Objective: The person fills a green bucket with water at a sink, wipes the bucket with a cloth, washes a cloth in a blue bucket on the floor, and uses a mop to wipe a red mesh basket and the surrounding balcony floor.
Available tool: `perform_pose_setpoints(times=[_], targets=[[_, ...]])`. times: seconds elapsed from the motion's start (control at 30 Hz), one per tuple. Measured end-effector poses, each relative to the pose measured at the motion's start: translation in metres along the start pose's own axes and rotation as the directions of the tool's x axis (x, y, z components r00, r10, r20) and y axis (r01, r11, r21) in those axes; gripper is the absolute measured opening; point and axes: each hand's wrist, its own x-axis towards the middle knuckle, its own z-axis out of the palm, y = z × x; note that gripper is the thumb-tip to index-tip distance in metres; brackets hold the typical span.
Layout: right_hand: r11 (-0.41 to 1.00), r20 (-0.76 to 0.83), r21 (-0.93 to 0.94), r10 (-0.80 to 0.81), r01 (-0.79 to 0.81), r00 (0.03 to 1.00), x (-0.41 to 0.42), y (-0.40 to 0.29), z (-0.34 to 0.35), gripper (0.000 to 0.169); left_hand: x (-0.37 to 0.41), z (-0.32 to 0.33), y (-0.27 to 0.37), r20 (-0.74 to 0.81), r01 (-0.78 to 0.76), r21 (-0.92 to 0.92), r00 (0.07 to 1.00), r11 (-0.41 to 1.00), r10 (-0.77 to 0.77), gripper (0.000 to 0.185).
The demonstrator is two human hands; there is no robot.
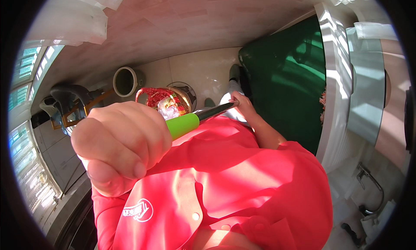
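Observation:
My left hand (122,146), large and close to the camera at the left, is closed round the bright green grip (182,125) of a long-handled tool. From the grip a dark, shiny pole (216,110) runs away to the right. My right hand (244,104), farther off and lower down, is closed on that pole near where it passes out of sight. The pole crosses in front of my red shirt. Whatever is at the tool's far end is hidden.
Beyond the pole, a bin with a patterned red liner (177,103) holds crumpled plastic. A round bucket (125,82) stands by the tiled wall. A large dark green panel (282,77) rises on the right, near my feet. A curved faucet (373,188) is at the lower right, windows at the left.

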Motion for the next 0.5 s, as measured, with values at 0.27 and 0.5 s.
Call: perform_pose_setpoints(times=[0.27, 0.5], targets=[[0.998, 0.026, 0.064, -0.002, 0.001, 1.000, 0.000, -0.009, -0.003, 0.012, 0.002, 0.001, -0.001, 0.024, -0.029, -0.051, 0.999, 0.998, 0.030, 0.031], [0.996, -0.015, -0.085, -0.009, 0.008, 1.000, 0.008, -0.017, -0.001, 0.017, 0.007, -0.017, -0.001, 0.002, 0.055, -0.002, 0.998, 0.998, -0.055, 0.029]])
